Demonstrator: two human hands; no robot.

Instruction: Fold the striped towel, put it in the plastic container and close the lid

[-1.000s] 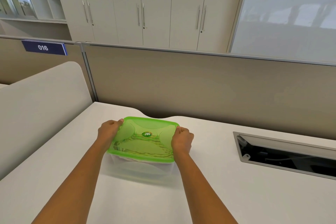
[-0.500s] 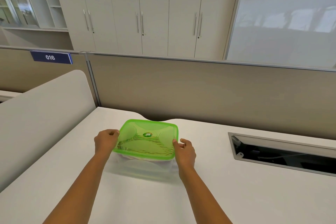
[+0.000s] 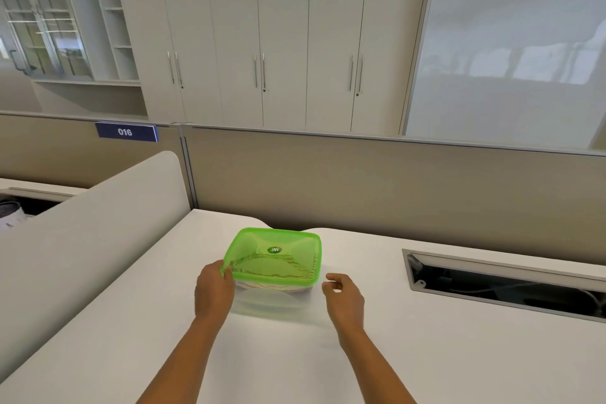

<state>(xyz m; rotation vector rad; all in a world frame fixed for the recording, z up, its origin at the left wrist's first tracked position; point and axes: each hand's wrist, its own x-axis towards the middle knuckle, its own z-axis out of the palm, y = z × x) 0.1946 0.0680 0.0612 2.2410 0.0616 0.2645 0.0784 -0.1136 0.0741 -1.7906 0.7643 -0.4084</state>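
Observation:
A clear plastic container [image 3: 272, 300] stands on the white desk [image 3: 426, 354], with a translucent green lid [image 3: 273, 254] lying on top of it. Through the lid and wall I make out the striped towel [image 3: 272, 285] inside. My left hand [image 3: 213, 292] touches the lid's near-left corner with its fingertips. My right hand [image 3: 344, 297] hovers just right of the container, apart from it, fingers loosely curled and holding nothing.
A recessed cable slot [image 3: 505, 282] with a metal frame opens in the desk to the right. A beige partition [image 3: 360, 187] runs behind the desk, and a curved white divider [image 3: 82, 246] rises on the left. Cabinets stand beyond.
My right hand has let go of the lid's right edge and drawn back to the right. My left hand has slid down to the near-left corner. The view has tilted upward.

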